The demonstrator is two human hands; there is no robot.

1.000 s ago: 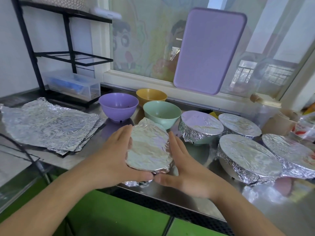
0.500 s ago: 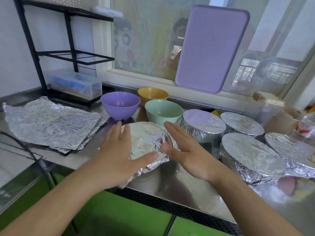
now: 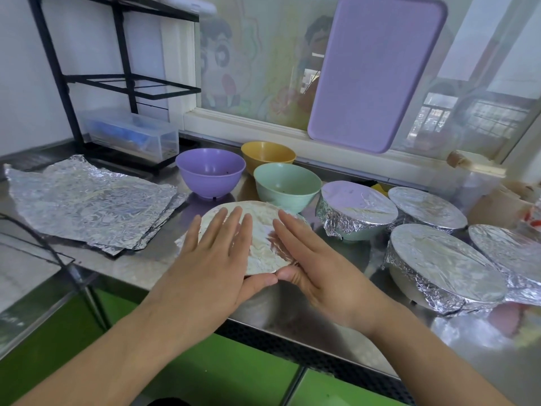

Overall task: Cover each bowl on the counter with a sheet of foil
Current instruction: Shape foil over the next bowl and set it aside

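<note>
Flat on the foil (image 3: 263,244) that caps the near bowl, both hands press with straight fingers: the left hand (image 3: 210,259) over its left half, the right hand (image 3: 307,259) along its right edge, thumbs meeting at the near rim. That bowl sits at the front of a shiny steel counter (image 3: 292,306). Just behind it stand three bare bowls, purple (image 3: 210,175), green (image 3: 287,186) and yellow (image 3: 268,155), smooth and round. To the right four covered bowls (image 3: 357,212) cluster, foil crimped down their sides. A stack of crinkled sheets (image 3: 87,203) lies left. Behind, a lilac board (image 3: 377,71) leans on the window, beside a black rack (image 3: 123,83) holding a clear box (image 3: 131,136)
</note>
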